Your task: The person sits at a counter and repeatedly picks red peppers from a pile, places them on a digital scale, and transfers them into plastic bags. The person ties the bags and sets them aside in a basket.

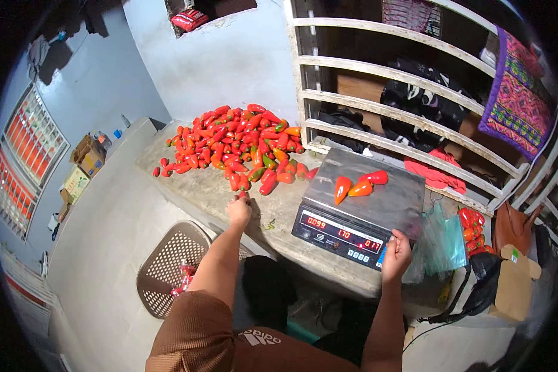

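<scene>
A heap of glossy red, orange and green peppers [235,146] is spread on a grey concrete counter [198,192], near its far end by the pale wall. The left hand [239,209] is stretched out to the near edge of the heap; a single red pepper [242,194] is pinched at its fingertips, the fingers curled around it.

A grey digital weighing scale with a steel platform and red-lit display [353,217] is set on the counter to the right of the heap. Three peppers [358,185], orange to red, are lying together on the platform. The right hand [395,254] is laid on the scale's front right corner, fingers bent over the edge beside the keypad; nothing else is held in it.

A translucent green plastic bag [443,245] is seen just right of the scale, with more red peppers [471,226] beyond it. A brown perforated plastic basket [167,263] is standing on the floor below the counter, left of the person's arm.
</scene>
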Demonstrator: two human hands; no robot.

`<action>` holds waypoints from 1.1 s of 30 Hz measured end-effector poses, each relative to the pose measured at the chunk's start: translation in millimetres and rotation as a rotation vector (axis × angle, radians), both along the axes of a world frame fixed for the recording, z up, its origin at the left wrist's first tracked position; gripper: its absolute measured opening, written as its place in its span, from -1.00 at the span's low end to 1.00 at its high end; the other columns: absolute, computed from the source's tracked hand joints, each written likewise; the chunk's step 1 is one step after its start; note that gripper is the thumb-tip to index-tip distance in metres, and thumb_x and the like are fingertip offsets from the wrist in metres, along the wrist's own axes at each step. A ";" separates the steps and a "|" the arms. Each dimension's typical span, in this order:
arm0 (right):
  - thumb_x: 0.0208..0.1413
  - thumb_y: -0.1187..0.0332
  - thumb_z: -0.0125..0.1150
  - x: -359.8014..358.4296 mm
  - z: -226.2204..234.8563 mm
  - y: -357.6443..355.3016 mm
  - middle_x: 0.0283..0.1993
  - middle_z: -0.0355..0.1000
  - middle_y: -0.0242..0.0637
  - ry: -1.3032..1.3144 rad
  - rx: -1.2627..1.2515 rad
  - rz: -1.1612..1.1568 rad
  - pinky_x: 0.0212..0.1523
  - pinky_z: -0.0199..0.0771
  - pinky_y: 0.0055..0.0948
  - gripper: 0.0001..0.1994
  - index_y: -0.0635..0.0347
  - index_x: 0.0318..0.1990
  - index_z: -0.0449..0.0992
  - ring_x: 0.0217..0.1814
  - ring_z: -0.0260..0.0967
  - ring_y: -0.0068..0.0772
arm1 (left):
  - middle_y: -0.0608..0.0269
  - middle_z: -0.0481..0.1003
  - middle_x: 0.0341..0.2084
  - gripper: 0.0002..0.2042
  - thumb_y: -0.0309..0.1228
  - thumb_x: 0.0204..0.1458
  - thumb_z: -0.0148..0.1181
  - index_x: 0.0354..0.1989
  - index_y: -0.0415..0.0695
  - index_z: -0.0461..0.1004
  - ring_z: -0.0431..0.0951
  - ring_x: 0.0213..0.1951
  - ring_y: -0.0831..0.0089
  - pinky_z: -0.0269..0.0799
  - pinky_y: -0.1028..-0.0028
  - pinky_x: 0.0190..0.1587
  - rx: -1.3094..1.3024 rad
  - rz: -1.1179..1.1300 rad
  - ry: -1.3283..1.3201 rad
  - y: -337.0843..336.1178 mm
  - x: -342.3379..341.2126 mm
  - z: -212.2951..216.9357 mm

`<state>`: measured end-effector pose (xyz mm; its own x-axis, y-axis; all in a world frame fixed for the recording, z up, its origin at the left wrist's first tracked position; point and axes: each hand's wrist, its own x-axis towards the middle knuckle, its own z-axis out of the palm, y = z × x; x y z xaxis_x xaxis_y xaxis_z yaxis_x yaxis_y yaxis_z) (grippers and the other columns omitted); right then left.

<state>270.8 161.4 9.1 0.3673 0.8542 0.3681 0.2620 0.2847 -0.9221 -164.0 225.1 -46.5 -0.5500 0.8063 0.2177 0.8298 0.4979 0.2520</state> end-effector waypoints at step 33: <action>-0.20 0.60 0.03 -97.8 22.0 -6.8 -0.54 0.37 -0.19 -0.270 0.266 0.379 -0.53 0.34 -0.38 -0.84 0.24 -0.39 0.44 -0.55 0.34 -0.22 | 0.31 0.43 -0.40 -0.72 -0.28 0.01 0.01 -0.09 -0.04 0.30 0.36 -0.47 0.60 0.27 0.61 -0.44 0.222 -0.529 -1.769 56.8 63.0 73.0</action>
